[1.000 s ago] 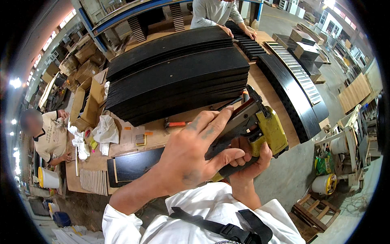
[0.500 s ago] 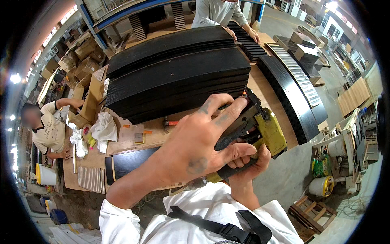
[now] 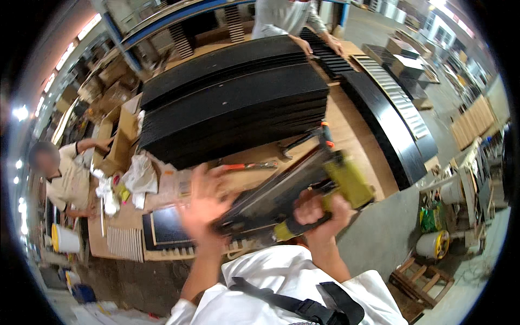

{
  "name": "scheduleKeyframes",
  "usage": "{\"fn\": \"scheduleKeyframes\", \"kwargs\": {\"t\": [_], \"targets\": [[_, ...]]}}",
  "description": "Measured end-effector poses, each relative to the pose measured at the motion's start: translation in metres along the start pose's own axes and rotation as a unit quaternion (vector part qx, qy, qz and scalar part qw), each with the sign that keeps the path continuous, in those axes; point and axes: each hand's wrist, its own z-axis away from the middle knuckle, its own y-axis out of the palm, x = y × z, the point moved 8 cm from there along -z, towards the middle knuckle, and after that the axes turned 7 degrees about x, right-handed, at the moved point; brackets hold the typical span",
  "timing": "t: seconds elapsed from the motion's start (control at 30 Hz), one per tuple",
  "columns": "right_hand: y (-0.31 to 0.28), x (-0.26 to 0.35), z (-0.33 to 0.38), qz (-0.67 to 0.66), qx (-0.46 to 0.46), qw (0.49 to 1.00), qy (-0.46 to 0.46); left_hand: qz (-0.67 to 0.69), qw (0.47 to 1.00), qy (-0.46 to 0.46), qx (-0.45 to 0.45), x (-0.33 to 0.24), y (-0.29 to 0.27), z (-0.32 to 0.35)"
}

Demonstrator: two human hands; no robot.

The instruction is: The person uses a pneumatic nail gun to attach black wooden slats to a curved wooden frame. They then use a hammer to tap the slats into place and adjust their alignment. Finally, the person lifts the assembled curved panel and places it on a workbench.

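Yellow nail gun (image 3: 303, 197) sits gripped in the right hand (image 3: 319, 214) by its handle; the blurred left hand (image 3: 203, 203) is open, fingers spread, at its black magazine.

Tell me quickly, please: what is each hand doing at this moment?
Left hand: open, fingers spread, blurred, at the front end of the nail gun.
Right hand: closed around the handle of the nail gun.

One yellow nail gun (image 3: 325, 189). Two hands on it: left hand (image 3: 203, 203), right hand (image 3: 319, 214). One stack of black panels (image 3: 233, 108). Two other people: one at left (image 3: 62, 176), one at far end (image 3: 281, 19). One white bucket (image 3: 67, 239).
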Motion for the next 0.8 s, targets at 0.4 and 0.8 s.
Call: {"fn": "scheduleKeyframes", "kwargs": {"t": [0.4, 0.8], "targets": [[-0.071, 0.110, 0.016, 0.195, -0.084, 0.972, -0.102, 0.130, 0.928, -0.311, 0.159, 0.188, 0.072, -0.006], [-0.172, 0.065, 0.036, 0.496, -0.318, 0.727, 0.351, -0.786, 0.518, 0.020, 0.337, 0.289, -0.083, -0.055]]}}
